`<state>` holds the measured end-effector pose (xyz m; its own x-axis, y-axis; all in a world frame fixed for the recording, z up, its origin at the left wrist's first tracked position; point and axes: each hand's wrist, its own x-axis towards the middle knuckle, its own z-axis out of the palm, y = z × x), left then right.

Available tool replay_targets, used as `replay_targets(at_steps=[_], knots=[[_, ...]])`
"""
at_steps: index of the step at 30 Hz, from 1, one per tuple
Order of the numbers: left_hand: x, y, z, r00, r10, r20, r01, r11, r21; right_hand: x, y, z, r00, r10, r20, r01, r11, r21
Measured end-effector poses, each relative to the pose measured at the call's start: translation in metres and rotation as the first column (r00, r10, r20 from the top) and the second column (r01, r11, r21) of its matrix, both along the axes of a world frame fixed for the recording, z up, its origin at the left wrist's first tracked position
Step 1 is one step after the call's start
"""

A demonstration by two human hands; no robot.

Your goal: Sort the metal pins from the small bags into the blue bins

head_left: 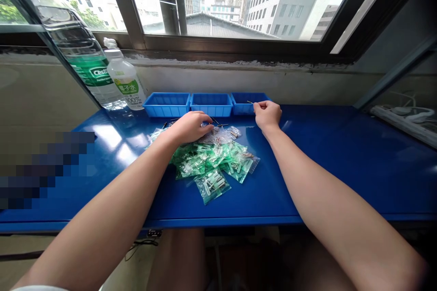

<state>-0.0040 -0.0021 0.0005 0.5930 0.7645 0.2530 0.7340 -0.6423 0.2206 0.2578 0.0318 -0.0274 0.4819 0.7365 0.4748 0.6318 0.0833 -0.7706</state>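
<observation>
My right hand (268, 114) is closed in a pinch on a thin, dark metal pin (250, 102), held over the front of the right blue bin (248, 108). The pin's exact kind is too small to tell. My left hand (195, 126) rests at the back of a heap of small bags, its thumb and forefinger apart; its other fingers are partly hidden. Around it lie clear bags (221, 135) with small metal parts and several loose thin pins (214, 121). In front are green-tinted plastic bags (213, 184) holding short pale pieces.
Two more blue bins, the middle bin (211, 110) and left bin (166, 110), stand in line by the wall. A large water bottle (92, 70) and a smaller bottle (126, 82) are at the back left. The blue tabletop (327, 154) runs below a window. A power strip (406, 120) lies right.
</observation>
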Motion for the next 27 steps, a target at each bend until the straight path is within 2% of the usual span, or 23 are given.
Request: replay_targets(at_steps=[6, 12, 14, 16, 18, 21, 24, 27], knots=[[0.001, -0.002, 0.002, 0.999, -0.015, -0.042, 0.011, 0.995, -0.102, -0.002, -0.001, -0.002, 1.0, 0.018, 0.017, -0.018, 1.0, 0.003], [0.002, -0.004, 0.003, 0.999, -0.03, -0.042, 0.025, 0.992, -0.124, -0.004, -0.001, -0.001, 1.0, 0.026, 0.004, -0.026, 0.999, 0.04], [0.002, -0.003, 0.003, 0.998, -0.04, -0.047, 0.034, 0.992, -0.124, -0.01, -0.005, 0.002, 0.997, 0.076, 0.032, -0.078, 0.995, 0.066], [0.002, -0.003, 0.003, 0.997, -0.051, -0.053, 0.044, 0.99, -0.131, -0.019, -0.011, 0.005, 0.977, 0.195, 0.087, -0.202, 0.976, 0.077], [0.002, -0.004, 0.003, 0.997, -0.056, -0.056, 0.048, 0.99, -0.136, -0.029, -0.016, 0.006, 0.923, 0.353, 0.155, -0.363, 0.931, 0.043], [0.002, -0.004, 0.002, 0.997, -0.052, -0.06, 0.044, 0.989, -0.14, -0.041, -0.022, 0.003, 0.78, 0.556, 0.288, -0.561, 0.825, -0.071], [0.002, -0.004, 0.002, 0.997, -0.059, -0.056, 0.05, 0.987, -0.156, -0.048, -0.023, -0.002, 0.626, 0.671, 0.397, -0.656, 0.729, -0.196], [0.002, -0.005, 0.003, 0.997, -0.07, -0.041, 0.062, 0.983, -0.172, -0.052, -0.024, -0.005, 0.525, 0.724, 0.447, -0.673, 0.675, -0.303]])
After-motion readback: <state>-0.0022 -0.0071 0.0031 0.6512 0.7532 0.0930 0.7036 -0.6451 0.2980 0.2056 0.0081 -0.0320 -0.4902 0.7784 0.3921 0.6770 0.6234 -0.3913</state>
